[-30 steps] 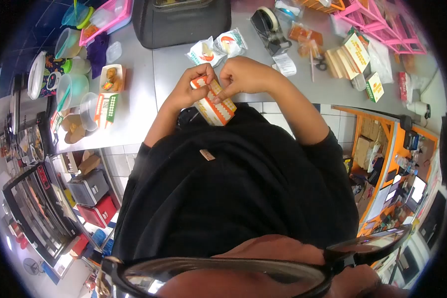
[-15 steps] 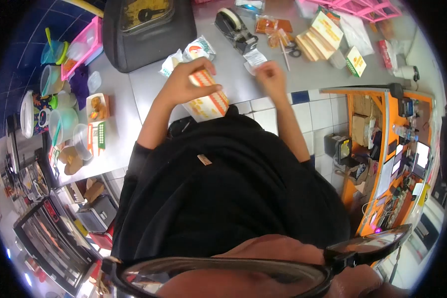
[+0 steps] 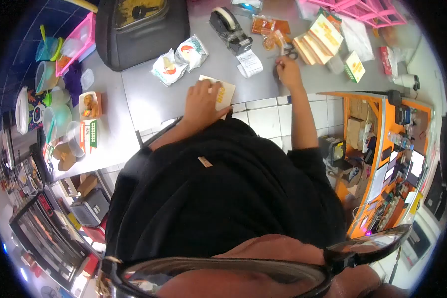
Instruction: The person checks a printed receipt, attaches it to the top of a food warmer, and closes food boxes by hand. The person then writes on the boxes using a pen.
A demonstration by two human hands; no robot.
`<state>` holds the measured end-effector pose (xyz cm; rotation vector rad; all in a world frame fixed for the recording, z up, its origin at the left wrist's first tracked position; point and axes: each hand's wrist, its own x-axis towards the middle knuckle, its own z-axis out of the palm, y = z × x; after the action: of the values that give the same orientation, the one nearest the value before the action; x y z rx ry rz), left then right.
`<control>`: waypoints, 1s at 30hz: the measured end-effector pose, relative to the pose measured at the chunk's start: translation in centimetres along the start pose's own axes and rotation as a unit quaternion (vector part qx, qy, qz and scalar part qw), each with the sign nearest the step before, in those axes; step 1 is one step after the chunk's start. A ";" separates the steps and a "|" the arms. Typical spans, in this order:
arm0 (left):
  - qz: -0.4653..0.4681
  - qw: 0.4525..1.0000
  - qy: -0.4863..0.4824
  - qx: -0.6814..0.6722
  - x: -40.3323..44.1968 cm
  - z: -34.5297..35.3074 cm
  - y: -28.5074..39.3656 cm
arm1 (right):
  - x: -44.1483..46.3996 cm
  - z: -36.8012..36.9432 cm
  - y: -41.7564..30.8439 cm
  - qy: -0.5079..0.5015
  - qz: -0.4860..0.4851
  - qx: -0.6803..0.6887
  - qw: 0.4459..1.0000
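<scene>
My left hand (image 3: 202,101) curls over a small printed cardboard box (image 3: 226,94) at the near edge of the table, thumb on the near side and fingers across its top. The hand hides part of the box. My right hand (image 3: 289,73) is over the table to the right, fingertips pinched together beside black-handled scissors (image 3: 291,53) and a thin pale stick. What lies between those fingertips is hidden. Two white printed packets (image 3: 169,68) lie beyond my left hand. A printed paper slip (image 3: 250,64) lies below the tape dispenser (image 3: 229,31), between my hands.
Folded cartons (image 3: 319,40) stand at the right, by a pink basket (image 3: 362,12). A black bag (image 3: 143,37) sits at the back left. Bowls, a tray of fried food (image 3: 90,106) and a clear cup (image 3: 75,140) occupy the left side.
My right hand has moved right, from the paper slip to the scissors. My left hand has lowered and turned over the box, whose plain printed panel now faces up.
</scene>
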<state>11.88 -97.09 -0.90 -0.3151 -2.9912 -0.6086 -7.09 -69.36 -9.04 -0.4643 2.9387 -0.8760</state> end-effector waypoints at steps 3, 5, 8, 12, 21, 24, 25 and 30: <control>-0.204 0.977 -0.056 0.028 -1.9 -1.1 -0.4 | -1.7 -2.3 -2.7 0.032 -0.035 0.178 0.983; -0.234 0.967 -0.007 -0.100 -2.9 -0.2 -1.3 | -2.7 -4.0 -5.9 0.064 -0.068 0.301 0.949; -0.215 0.958 0.069 -0.174 -3.4 2.1 -3.0 | -3.4 -3.1 -8.0 0.197 -0.004 0.340 0.920; -0.256 0.925 0.089 -0.266 -3.5 2.3 -3.3 | -2.9 0.4 -11.9 -0.073 -0.012 0.658 0.750; -0.329 0.849 0.133 -0.392 -3.8 4.6 -5.4 | -2.4 10.4 -17.9 -0.151 -0.059 0.481 0.861; -0.308 0.850 0.169 -0.393 -4.0 5.3 -5.6 | -2.4 10.8 -17.7 -0.104 -0.063 0.431 0.894; -0.315 0.852 0.158 -0.388 -3.9 5.0 -5.6 | -2.4 10.9 -17.8 -0.106 -0.062 0.430 0.895; -0.303 0.870 0.153 -0.358 -3.9 5.5 -6.1 | -2.4 11.0 -18.3 -0.038 -0.130 0.365 0.921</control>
<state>14.23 -101.17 -8.66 0.6647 -2.3933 -1.6341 1.57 -89.06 -8.45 -0.7949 2.2510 -1.8128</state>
